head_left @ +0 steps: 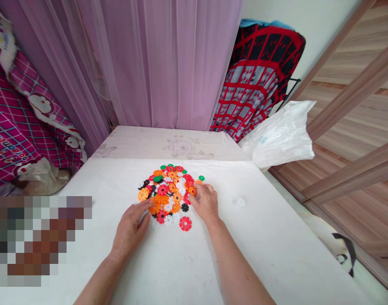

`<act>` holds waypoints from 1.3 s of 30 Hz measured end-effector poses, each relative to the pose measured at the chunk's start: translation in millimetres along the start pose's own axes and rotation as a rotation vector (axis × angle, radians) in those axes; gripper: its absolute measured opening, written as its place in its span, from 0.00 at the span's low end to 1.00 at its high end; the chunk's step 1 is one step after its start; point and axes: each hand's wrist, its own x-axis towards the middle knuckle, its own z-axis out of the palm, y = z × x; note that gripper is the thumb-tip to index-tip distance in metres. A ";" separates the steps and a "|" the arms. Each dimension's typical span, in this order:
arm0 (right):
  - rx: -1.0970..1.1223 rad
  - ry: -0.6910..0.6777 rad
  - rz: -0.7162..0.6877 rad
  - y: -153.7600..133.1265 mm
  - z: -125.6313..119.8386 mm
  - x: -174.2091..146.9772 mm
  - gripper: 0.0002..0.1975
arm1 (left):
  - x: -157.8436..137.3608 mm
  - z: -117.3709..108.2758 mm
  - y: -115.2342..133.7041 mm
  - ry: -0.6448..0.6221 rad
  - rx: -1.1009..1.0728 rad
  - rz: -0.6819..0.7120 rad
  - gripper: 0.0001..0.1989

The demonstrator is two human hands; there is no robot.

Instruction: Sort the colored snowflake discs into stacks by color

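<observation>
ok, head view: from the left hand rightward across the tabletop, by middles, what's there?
Bare left hand → heap of multicoloured flower-shaped plastic discs → red flower-shaped plastic disc near the heap's front → bare right hand → small whitish piece, too blurred to identify.

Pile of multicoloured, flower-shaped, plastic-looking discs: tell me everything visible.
The pile of multicoloured, flower-shaped, plastic-looking discs is a loose, overlapping heap of thin pieces with notched rims, in red, orange, white, black and green. Some show a centre hole. It rests on the white-covered table; a red disc lies at its near edge. The left hand cups its left side, the right hand its right; the fingertips appear to touch it. Too overlapped to count.
</observation>
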 end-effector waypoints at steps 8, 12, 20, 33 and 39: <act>0.086 0.030 0.033 -0.1 2.3 2.1 0.17 | -1.0 1.2 -1.7 0.002 0.009 -0.008 0.17; 0.069 0.056 0.043 -0.6 3.0 1.4 0.19 | -1.5 2.5 -3.7 0.006 -0.004 -0.008 0.16; -0.091 0.074 0.021 -1.0 -1.1 -3.2 0.13 | -0.6 1.6 -1.8 0.005 -0.002 -0.001 0.17; 0.025 0.097 0.062 3.8 -13.6 -28.8 0.10 | -2.0 3.0 -3.1 0.011 0.016 -0.002 0.16; 0.061 -0.020 0.030 18.8 -25.0 -34.9 0.15 | -2.4 2.7 -2.6 0.014 0.028 0.004 0.16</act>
